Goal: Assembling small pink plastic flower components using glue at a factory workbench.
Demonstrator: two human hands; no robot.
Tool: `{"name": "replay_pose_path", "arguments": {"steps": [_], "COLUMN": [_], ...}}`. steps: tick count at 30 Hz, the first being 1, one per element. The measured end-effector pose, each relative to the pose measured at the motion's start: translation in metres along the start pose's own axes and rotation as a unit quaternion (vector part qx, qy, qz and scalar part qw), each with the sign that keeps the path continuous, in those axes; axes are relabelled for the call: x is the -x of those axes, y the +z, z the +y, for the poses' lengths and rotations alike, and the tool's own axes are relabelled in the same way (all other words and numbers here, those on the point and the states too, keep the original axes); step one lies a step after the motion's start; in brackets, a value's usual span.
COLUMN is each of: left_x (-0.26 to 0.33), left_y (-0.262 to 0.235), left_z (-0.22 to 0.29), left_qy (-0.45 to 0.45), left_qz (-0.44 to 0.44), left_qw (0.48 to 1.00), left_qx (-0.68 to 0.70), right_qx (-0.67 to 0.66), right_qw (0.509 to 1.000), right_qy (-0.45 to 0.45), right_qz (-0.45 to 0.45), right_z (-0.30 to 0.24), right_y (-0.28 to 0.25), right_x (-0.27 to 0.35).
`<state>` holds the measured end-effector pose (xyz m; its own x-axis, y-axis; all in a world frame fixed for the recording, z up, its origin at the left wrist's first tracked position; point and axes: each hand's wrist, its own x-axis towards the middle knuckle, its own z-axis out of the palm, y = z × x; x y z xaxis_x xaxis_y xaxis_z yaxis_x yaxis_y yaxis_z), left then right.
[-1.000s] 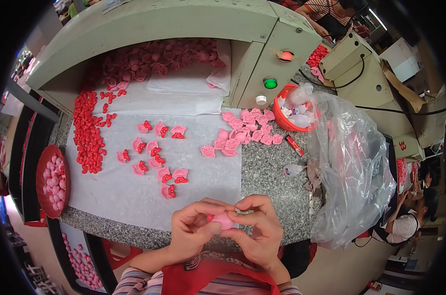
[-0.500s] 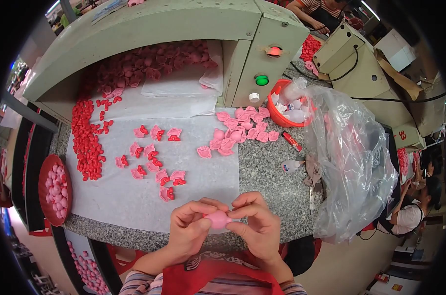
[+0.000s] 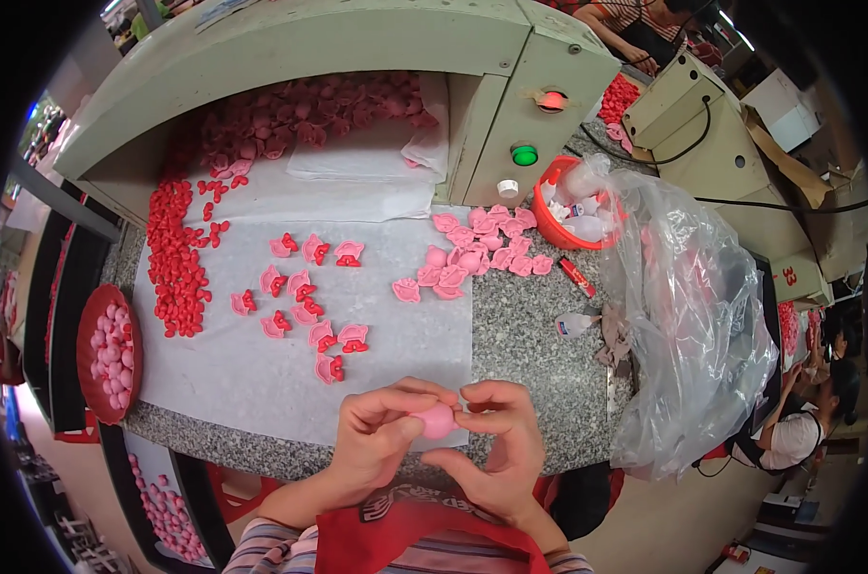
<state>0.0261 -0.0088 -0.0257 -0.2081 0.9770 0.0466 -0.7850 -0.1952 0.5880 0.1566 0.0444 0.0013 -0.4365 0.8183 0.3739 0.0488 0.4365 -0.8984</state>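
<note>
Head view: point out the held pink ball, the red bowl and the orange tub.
Pink ball (image 3: 439, 421), head view: middle of its smooth side.
Red bowl (image 3: 85, 356), head view: left rim.
Orange tub (image 3: 556, 232), head view: lower-left wall.

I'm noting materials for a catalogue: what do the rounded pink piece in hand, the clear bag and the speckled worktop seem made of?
Pink piece: probably plastic or rubber, smooth and satin, by its even colour and soft sheen.
Clear bag: thin, glossy plastic film, by its creases and bright glints.
Worktop: granite or a stone-look surface, by its grey speckle; polish unclear.
</note>
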Motion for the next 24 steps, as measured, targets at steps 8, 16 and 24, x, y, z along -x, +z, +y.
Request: {"name": "replay_pose_path", "arguments": {"steps": [8, 16, 24], "left_x": [-0.003, -0.003, -0.038], "left_y": [0.001, 0.000, -0.021], "left_z": [-0.001, 0.006, 0.046], "left_qy": [-0.071, -0.062, -0.119], "left_qz": [0.058, 0.054, -0.210], "left_qw": [0.996, 0.981, 0.934], "left_qx": [0.007, -0.178, -0.263], "right_qx": [-0.051, 0.024, -0.569], "right_qw": [0.981, 0.995, 0.707], "right_qy": [0.172, 0.090, 0.361], "right_qz": [0.069, -0.021, -0.217], "right_z": [-0.004, 0.003, 0.054], "right_y": [0.009, -0.003, -0.012], "right_x": [-0.001, -0.003, 0.006]}}
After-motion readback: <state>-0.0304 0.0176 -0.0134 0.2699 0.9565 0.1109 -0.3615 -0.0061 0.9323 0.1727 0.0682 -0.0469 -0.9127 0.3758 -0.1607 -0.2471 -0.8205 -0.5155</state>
